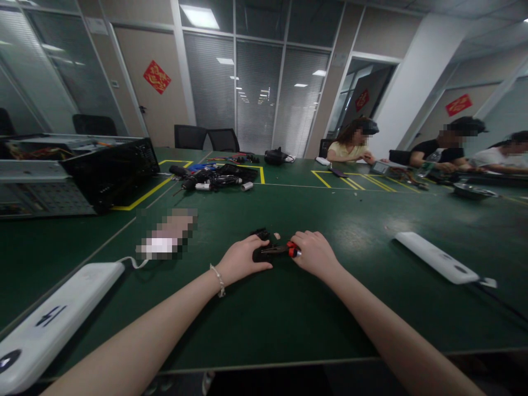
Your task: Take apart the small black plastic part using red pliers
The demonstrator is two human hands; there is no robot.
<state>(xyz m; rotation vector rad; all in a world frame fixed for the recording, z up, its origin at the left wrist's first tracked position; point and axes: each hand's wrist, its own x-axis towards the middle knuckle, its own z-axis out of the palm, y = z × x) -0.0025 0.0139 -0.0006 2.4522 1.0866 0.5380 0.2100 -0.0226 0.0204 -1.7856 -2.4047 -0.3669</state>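
Left side, back from the worktop's near edge: opened computer case. By the near edge, white slab, its short cable probably dictating how close the pixelated item lies. Tool pile toward the far edge, likely set back for elbow room. Left hand closed around a small dark part, thumb nearest the near edge, apparently bracing it. Red-handled tool, seemingly pliers, lies between the hands, metal end leftward at the part; actual bite too blurred to tell. Right hand clamped on its handles, presumably for leverage. Farther right, second white slab, angled toward the right edge.
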